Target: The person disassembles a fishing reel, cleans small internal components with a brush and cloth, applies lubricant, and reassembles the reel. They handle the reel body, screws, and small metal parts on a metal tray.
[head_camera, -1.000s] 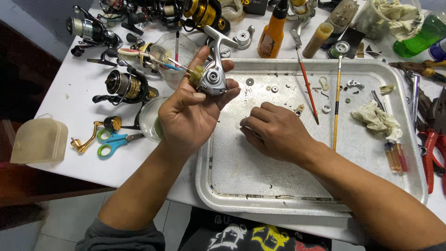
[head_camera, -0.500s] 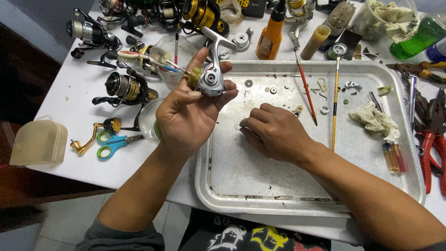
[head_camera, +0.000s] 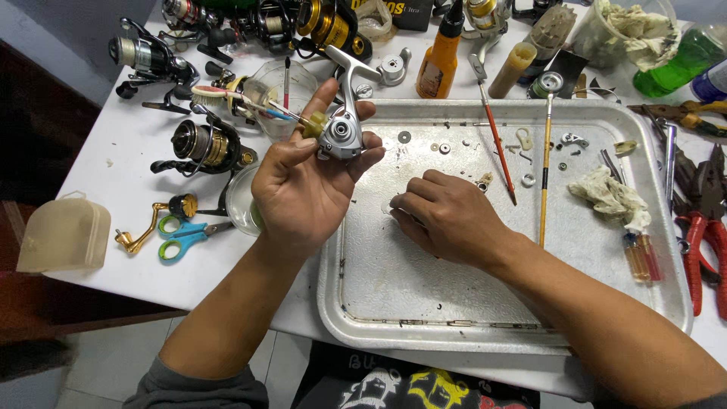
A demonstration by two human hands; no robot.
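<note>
Two hands: left (head_camera: pixel 303 189) grips silver reel body (head_camera: pixel 342 135); right (head_camera: pixel 447 216) rests curled in parts-strewn tray (head_camera: pixel 424 303).

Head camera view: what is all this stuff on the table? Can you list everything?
Reel body: one, silver, held in the left hand.
Metal tray: one, grey, centre of the table.
Small washers and screws: several, silvery, top of the tray.
Brushes: two, one red-handled, one yellow, on the tray.
Rag: one, whitish, right side of the tray.
Fishing reels: several, black and gold, upper left.
Scissors: one, blue-green handles, left of the tray.
Plastic box: one, cloudy yellowish, far left.
Orange bottle: one, above the tray.
Pliers: red-handled, right edge.
Left hand: holds the reel body.
Right hand: resting fingers-down on the tray.
</note>
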